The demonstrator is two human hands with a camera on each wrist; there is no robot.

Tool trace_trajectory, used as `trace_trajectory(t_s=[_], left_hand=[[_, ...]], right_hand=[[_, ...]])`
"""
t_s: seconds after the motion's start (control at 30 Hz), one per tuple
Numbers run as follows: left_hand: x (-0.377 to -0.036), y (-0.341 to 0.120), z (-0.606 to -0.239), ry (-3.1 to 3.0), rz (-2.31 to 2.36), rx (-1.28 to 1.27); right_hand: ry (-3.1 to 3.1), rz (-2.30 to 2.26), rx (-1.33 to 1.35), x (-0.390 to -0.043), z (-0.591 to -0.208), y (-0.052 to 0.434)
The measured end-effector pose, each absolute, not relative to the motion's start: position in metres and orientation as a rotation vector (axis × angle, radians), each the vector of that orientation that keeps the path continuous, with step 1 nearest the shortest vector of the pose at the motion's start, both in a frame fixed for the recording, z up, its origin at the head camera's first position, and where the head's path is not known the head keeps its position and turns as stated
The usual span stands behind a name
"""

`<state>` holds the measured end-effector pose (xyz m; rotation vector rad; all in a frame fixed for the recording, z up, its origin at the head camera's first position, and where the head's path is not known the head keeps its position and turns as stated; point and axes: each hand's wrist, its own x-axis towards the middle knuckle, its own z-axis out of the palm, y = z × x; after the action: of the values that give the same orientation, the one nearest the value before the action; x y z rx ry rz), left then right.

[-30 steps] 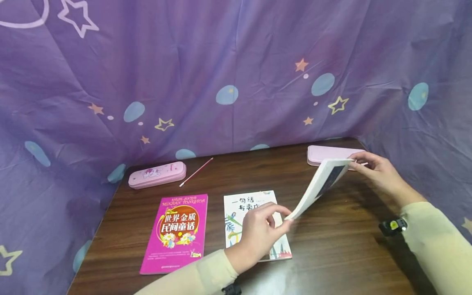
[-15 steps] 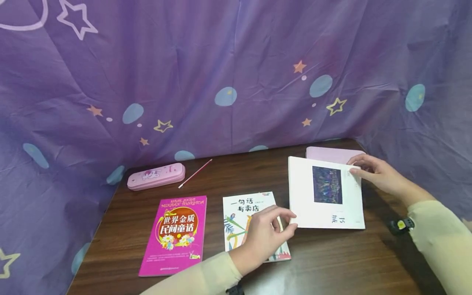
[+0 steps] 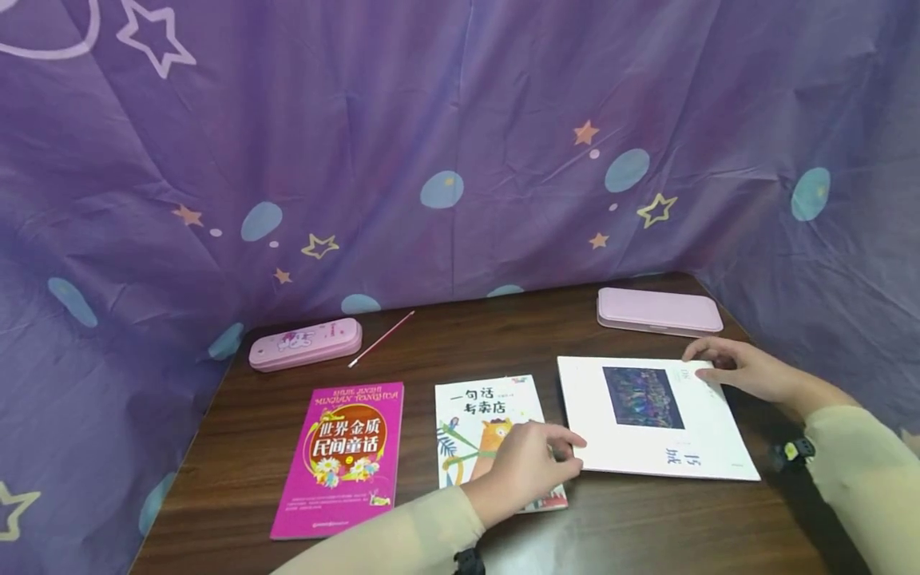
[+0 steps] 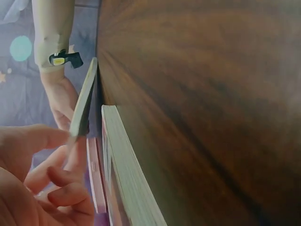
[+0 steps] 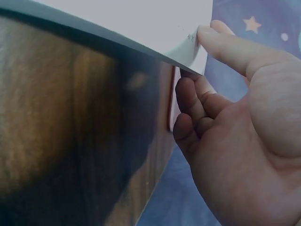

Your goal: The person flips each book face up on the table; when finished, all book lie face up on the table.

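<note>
A white book (image 3: 654, 459) with a dark square picture on its cover is held sideways between both hands, tilted close over the table. My left hand (image 3: 528, 467) pinches its left edge; the left wrist view shows thumb and finger at the end of the book (image 4: 85, 101). At the far right corner, my right hand (image 3: 751, 374) grips the book with the thumb on top and curled fingers below, as the right wrist view shows. Partly hidden under my left hand lies a white picture book (image 3: 460, 399) with an animal drawing.
A magenta book (image 3: 345, 499) lies on the left of the brown table (image 3: 474, 335). Behind it are a pink pencil case (image 3: 305, 345) and a thin red stick (image 3: 381, 339). Another pink pencil case (image 3: 660, 310) sits at the back right, near the purple curtain (image 3: 532, 88).
The white book has swung from steeply tilted to nearly flat, its cover now facing up. Both hands lowered slightly with it, uncovering the right pencil case.
</note>
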<state>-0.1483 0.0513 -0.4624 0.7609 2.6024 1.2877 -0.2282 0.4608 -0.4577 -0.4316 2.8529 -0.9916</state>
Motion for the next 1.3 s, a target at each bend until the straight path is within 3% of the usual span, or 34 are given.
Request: trace_trajectory(t_s=[0.7,0.97,1.3], left_hand=[[-0.157,0.069,-0.458,2.702,0.648,1.002],[-0.197,0.070,-0.457,2.847,0.584,0.962],[-0.246,0.078,-0.451,2.916,0.504,0.836]], right_hand=[[3.010,-0.644,-0.403,-0.224,-0.468,0.444],[3.037,-0.487,-0.198,-0.192,-0.458,0.442],[2.968,-0.536,-0.136,-0.132,-0.453,0.441]])
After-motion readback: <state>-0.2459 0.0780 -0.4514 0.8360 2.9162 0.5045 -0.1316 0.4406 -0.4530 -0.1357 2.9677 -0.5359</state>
